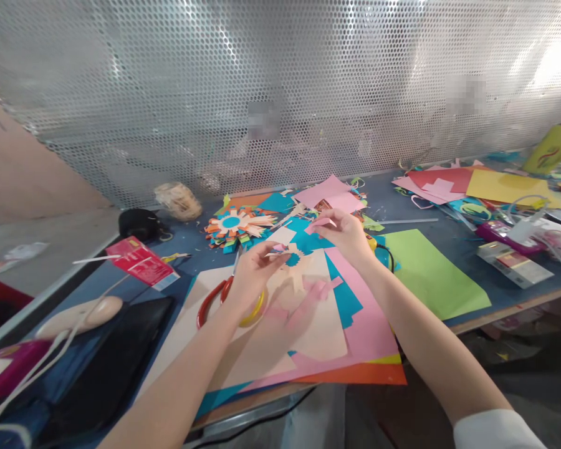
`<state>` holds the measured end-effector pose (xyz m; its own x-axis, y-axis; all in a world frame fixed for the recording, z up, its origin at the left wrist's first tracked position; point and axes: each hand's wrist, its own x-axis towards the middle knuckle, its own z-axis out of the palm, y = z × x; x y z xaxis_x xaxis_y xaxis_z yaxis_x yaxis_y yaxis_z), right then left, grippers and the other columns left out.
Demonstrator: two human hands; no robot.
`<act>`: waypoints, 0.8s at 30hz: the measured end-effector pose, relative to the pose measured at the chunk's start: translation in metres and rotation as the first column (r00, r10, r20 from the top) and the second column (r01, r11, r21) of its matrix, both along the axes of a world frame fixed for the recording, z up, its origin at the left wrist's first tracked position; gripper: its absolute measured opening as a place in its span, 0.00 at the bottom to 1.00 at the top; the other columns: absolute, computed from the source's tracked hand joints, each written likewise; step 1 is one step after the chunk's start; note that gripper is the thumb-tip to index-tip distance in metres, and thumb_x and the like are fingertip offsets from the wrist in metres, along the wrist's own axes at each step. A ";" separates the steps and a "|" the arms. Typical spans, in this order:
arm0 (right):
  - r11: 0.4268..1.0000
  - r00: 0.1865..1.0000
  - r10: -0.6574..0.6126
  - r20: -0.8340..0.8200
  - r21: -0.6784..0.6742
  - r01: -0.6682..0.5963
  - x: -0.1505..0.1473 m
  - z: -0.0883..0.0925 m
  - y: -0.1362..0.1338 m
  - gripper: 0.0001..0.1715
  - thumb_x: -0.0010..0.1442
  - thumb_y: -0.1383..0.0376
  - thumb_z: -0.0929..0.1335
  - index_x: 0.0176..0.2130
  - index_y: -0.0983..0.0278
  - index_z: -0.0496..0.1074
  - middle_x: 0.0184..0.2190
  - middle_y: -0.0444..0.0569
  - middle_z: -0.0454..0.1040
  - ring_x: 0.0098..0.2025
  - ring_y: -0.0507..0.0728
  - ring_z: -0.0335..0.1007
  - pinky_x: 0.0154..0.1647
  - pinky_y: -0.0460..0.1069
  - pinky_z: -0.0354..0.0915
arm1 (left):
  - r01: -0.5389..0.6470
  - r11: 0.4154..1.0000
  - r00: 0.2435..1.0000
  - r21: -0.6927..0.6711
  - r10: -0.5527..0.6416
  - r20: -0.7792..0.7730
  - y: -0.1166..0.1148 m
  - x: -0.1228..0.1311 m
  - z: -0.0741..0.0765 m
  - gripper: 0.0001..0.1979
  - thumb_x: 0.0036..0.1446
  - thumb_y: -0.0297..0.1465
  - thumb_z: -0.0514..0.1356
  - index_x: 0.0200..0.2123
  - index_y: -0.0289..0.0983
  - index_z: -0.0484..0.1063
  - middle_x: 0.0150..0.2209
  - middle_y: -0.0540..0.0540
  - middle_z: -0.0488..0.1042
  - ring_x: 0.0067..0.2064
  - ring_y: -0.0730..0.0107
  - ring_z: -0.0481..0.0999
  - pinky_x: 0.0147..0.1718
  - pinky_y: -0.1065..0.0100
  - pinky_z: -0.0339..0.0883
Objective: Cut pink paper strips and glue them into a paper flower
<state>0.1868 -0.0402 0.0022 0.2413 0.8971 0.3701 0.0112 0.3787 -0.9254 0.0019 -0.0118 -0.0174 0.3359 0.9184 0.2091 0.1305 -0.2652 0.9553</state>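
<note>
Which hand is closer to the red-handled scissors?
Left. The left hand is right over the scissors, pinching a paper cutout; the right hand is farther right, pinching a pink scrap.

Counts by kind. Hands: two, the left hand (252, 271) and the right hand (343, 234), both at centre frame. Scissors (215, 299): one pair, left of centre. Layered paper flower (234, 226): one, above centre. Star-shaped cutout (292, 257): one, between the hands. Pink scrap (318, 224): one, at centre. Green sheet (425, 274): one, right of centre. Yellow sheet (505, 186): one, upper right. Red packet (140, 262): one, left of centre. Black object (140, 223): one, and tan bundle (178, 199): one, both upper left. Perforated screen (280, 93): one, across the top. The overlapping sheets at lower centre cannot be counted surely.
</note>
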 end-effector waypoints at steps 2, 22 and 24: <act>0.999 1.000 0.000 -0.006 0.039 0.000 0.000 -0.001 0.001 0.06 0.43 0.68 0.69 0.26 0.62 0.67 0.25 0.41 0.72 0.29 0.51 0.70 0.32 0.46 0.66 | 0.002 1.000 1.000 0.015 -0.001 -0.013 0.001 0.000 0.000 0.17 0.42 0.41 0.64 0.32 0.36 0.69 0.35 0.46 0.74 0.33 0.68 0.74 0.31 0.69 0.66; 0.999 0.991 0.028 0.131 -0.047 -0.022 0.015 0.009 0.000 0.10 0.43 0.62 0.71 0.26 0.63 0.67 0.26 0.45 0.74 0.29 0.51 0.70 0.29 0.47 0.66 | -0.024 0.935 0.994 0.353 0.059 -0.089 0.000 -0.002 -0.003 0.08 0.53 0.34 0.56 0.36 0.39 0.70 0.39 0.45 0.75 0.40 0.65 0.75 0.41 0.65 0.68; 0.993 0.986 0.097 0.138 -0.076 -0.087 0.017 0.016 -0.001 0.13 0.42 0.59 0.72 0.27 0.62 0.67 0.27 0.44 0.75 0.27 0.51 0.69 0.28 0.46 0.65 | 0.012 0.880 0.989 0.474 0.059 -0.136 -0.002 -0.002 -0.002 0.07 0.54 0.32 0.54 0.34 0.40 0.71 0.39 0.46 0.75 0.42 0.65 0.74 0.44 0.64 0.66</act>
<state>0.2040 -0.0408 0.0185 0.1061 0.9376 0.3311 0.1120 0.3196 -0.9409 0.0000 -0.0141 -0.0193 0.3744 0.7301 0.5716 0.2671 -0.6752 0.6876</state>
